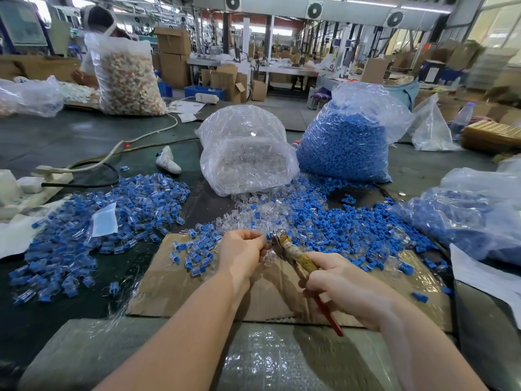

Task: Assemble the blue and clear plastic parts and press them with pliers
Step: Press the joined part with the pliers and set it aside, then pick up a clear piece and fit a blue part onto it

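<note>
- The left hand is curled, its fingertips pinching a small blue and clear part just above the cardboard sheet on the bench.
- The right hand is wrapped tight round the handles of the pliers, red grips trailing back toward the wrist.
- The pliers' long axis runs from lower right up to upper left, so their nose points straight at the pinched part and meets it at the left hand's fingertips; whether the nose is already clamped on it I cannot tell.
- The part lies to the left of and beyond the right hand, and it is the left hand that is at it.
- I reckon the squeeze depends on the part sitting square across the nose.
- Finished pieces lie heaped to the left, loose blue caps to the right, and clear shells just ahead.
</note>
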`<state>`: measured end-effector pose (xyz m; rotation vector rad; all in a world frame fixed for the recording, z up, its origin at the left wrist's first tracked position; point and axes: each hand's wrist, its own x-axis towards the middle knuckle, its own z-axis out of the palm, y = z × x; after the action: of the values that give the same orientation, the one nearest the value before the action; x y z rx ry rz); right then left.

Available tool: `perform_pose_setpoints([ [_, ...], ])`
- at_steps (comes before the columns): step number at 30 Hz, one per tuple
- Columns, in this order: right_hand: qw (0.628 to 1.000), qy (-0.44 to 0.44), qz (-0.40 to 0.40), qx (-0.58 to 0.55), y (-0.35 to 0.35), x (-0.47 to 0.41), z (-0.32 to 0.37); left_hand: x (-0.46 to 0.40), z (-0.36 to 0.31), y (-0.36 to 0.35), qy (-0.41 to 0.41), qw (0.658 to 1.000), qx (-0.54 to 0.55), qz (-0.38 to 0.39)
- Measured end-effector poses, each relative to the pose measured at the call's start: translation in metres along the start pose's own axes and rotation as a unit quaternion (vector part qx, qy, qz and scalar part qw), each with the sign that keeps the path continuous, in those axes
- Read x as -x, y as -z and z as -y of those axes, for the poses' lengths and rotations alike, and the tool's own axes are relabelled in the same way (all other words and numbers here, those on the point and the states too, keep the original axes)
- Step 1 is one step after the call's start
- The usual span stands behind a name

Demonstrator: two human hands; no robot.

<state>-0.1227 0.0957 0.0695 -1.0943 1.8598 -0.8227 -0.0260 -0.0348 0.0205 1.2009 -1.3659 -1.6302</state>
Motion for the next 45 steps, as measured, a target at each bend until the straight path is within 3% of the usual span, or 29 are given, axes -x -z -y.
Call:
perform_pose_setpoints([
  [9, 0.998, 0.024, 0.014, 0.050, 0.002, 0.001, -0.001, 0.000, 0.004, -0.003, 0.019, 1.000, 0.018, -0.005],
  [20, 0.987, 0.030, -0.035, 0.154, 0.000, -0.001, -0.006, 0.007, 0.004, -0.006, 0.023, 1.000, 0.016, 0.000],
  [26, 0.989, 0.029, -0.040, 0.138, -0.004, 0.000, -0.008, 0.011, 0.001, -0.006, 0.019, 1.000, 0.015, 0.001],
  [30, 0.998, 0.026, -0.023, 0.046, -0.003, 0.000, -0.010, 0.011, -0.002, -0.004, 0.001, 1.000, 0.011, -0.006],
  [33, 0.997, 0.028, -0.072, 0.029, -0.004, -0.004, -0.013, 0.007, -0.004, 0.003, -0.052, 0.997, -0.043, -0.037],
  [35, 0.984, 0.039, -0.147, 0.091, -0.004, -0.011, -0.020, 0.002, -0.003, 0.013, -0.116, 0.978, -0.149, -0.086],
  [38, 0.937, -0.002, -0.260, 0.234, 0.001, -0.019, -0.033, -0.007, -0.001, 0.034, -0.186, 0.924, -0.296, -0.153],
  [42, 0.883, -0.077, -0.309, 0.344, 0.009, -0.027, -0.049, -0.020, 0.005, 0.062, -0.198, 0.837, -0.451, -0.237],
  [45, 0.856, -0.099, -0.325, 0.390, 0.011, -0.032, -0.057, -0.026, 0.010, 0.073, -0.178, 0.812, -0.501, -0.241],
])
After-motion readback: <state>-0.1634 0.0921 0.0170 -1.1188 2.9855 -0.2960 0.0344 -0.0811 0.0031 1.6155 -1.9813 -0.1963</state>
